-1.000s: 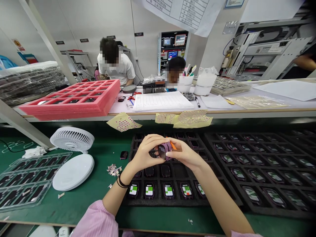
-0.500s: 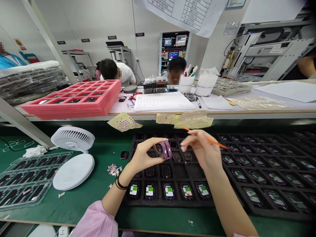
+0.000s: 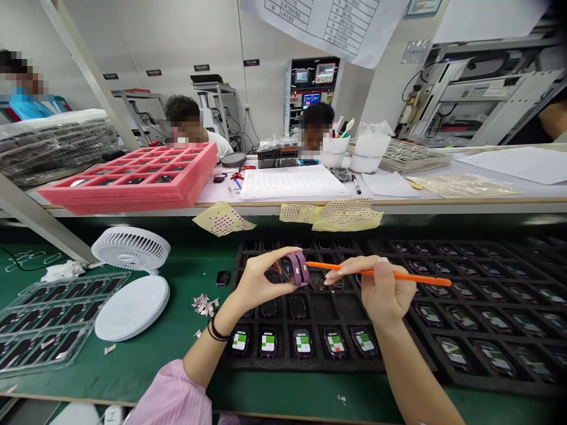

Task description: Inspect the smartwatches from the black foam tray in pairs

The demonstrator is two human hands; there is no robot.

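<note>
My left hand is closed around a pair of purple smartwatch cases, pinched side by side between thumb and fingers and held above the black foam tray. In my right hand is a slim orange stick, held like a pen. Its pointed tip reaches the right edge of the purple cases; whether it touches them I cannot tell. Below both hands, the tray's pockets hold several watches, and the front row has green-and-white screens. Part of the tray is hidden behind my hands.
A second black tray of watches lies on the right. To the left are a white fan, a clear tray of dark parts and small scraps. Above, a shelf bears a pink foam tray and papers. Co-workers sit beyond.
My right hand has moved slightly right and down and turned, bringing the orange stick's tip down to the purple cases. My left hand has stayed almost still. Co-workers at the back left have shifted.
</note>
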